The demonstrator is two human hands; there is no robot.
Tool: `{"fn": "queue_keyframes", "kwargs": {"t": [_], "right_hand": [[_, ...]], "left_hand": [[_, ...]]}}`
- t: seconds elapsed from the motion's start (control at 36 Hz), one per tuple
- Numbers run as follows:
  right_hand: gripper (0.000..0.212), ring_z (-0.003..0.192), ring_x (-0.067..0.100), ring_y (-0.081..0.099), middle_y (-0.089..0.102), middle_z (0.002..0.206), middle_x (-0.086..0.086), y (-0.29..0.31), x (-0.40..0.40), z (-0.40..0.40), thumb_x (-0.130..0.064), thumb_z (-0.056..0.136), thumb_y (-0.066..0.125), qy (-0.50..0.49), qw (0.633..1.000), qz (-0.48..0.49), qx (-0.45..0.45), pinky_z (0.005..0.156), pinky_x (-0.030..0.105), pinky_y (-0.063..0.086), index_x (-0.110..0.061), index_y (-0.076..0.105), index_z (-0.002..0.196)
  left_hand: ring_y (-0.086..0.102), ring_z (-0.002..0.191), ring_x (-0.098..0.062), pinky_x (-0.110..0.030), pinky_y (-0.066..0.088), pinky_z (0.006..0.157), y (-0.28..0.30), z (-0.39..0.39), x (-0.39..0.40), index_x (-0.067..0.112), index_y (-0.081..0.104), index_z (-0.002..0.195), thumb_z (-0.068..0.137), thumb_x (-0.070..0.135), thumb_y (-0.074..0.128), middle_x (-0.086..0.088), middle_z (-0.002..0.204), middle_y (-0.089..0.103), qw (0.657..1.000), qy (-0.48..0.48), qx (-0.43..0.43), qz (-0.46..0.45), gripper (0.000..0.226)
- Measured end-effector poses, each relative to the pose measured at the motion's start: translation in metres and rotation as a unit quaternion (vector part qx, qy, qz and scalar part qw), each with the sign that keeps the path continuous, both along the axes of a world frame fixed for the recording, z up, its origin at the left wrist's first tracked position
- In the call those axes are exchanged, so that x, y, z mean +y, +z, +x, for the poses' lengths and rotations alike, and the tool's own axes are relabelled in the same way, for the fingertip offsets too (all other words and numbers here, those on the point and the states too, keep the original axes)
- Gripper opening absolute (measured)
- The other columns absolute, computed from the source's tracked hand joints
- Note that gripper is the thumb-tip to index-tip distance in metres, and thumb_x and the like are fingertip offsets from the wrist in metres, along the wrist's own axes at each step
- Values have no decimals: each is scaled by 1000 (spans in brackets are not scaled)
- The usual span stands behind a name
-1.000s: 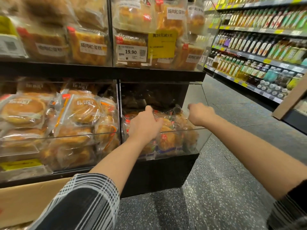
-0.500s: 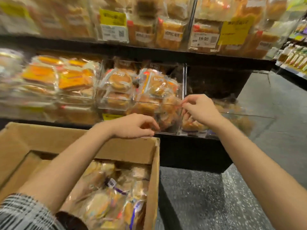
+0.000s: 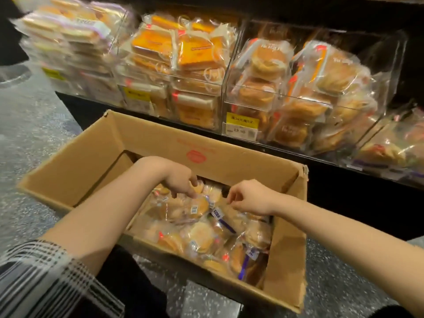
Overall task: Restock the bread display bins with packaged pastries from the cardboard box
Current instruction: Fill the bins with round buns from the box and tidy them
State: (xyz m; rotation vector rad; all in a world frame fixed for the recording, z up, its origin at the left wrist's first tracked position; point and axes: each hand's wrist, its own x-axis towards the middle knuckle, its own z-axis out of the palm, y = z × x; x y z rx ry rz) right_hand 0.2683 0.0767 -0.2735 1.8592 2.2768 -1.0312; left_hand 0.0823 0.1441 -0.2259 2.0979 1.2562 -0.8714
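Observation:
An open cardboard box (image 3: 206, 143) stands on the floor in front of the display, holding several clear-wrapped round pastries (image 3: 202, 237). Both my hands are down inside it. My left hand (image 3: 181, 182) points its fingers downward, the fingertips touching a wrapped pastry (image 3: 197, 206) with a barcode label. My right hand (image 3: 249, 199) hovers just above the packages with loosely curled fingers and nothing visibly in it. Behind the box, a clear bin (image 3: 250, 104) is packed with round buns. At the far right a lower-filled bin (image 3: 390, 148) shows similar pastries.
Two more clear bins hold orange square cakes (image 3: 183, 53) and flat sandwich-like packs (image 3: 68, 42). A yellow price tag (image 3: 242, 126) sits on the bun bin's front. Speckled grey floor (image 3: 34, 138) lies left of the box and below it. The black shelf base (image 3: 344, 191) runs behind the box.
Both hands left the right-hand bin and dropped into the cardboard box. My view swung down and left, from the shelves onto the box.

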Motion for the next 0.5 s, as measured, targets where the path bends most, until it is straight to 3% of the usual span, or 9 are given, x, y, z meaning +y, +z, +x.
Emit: {"fn": "queue_keyframes", "kwargs": {"t": [0.08, 0.17, 0.28, 0.36, 0.42, 0.47, 0.5], "right_hand": [[15, 80, 9, 61, 65, 86, -6, -29, 7, -28, -15, 91, 60, 9, 999, -49, 15, 64, 9, 43, -9, 69, 100], [20, 90, 17, 64, 69, 102, 8, -59, 13, -59, -17, 90, 63, 20, 994, -100, 35, 65, 17, 46, -5, 68, 105], [26, 79, 16, 55, 60, 86, 6, -89, 16, -97, -24, 88, 66, 12, 992, -116, 48, 58, 23, 42, -2, 66, 102], [39, 82, 20, 58, 61, 85, 5, -107, 18, -118, -40, 81, 73, -11, 992, -113, 57, 70, 34, 49, -5, 66, 96], [46, 87, 22, 62, 66, 88, 5, -115, 19, -128, -50, 79, 71, 5, 992, -119, 50, 75, 34, 52, -7, 67, 97], [49, 84, 16, 59, 67, 90, 3, -117, 19, -137, -52, 82, 67, 21, 990, -142, 10, 69, 24, 50, -8, 66, 103], [52, 86, 17, 60, 68, 95, 6, -119, 20, -140, -52, 82, 67, 27, 990, -141, -10, 71, 26, 51, -5, 66, 104]], "left_hand": [[60, 97, -17, -31, 44, 95, -11, -21, 14, 20, 35, 146, 97, 40, 50, 1, 109, 53, 1000, 13, 4, 5, 55], [58, 97, -17, -35, 44, 100, -25, -38, 26, 20, 33, 147, 97, 39, 49, 3, 109, 52, 999, 40, 10, -17, 55], [54, 95, -16, -40, 41, 104, -40, -52, 35, 22, 33, 147, 97, 38, 50, 13, 88, 45, 998, 46, 22, -38, 55], [53, 94, -15, -36, 41, 101, -47, -58, 39, 23, 35, 146, 97, 40, 49, 13, 89, 47, 998, 37, 15, -45, 54], [52, 96, -15, -33, 42, 95, -49, -61, 40, 23, 37, 144, 97, 41, 49, 10, 97, 54, 999, 26, 2, -31, 52], [51, 104, -18, -35, 42, 99, -52, -65, 41, 22, 38, 144, 97, 42, 48, 0, 120, 56, 999, 25, -6, -27, 52], [51, 108, -19, -36, 41, 102, -53, -66, 41, 22, 38, 144, 97, 42, 48, -2, 128, 54, 999, 25, -4, -31, 52]]}}
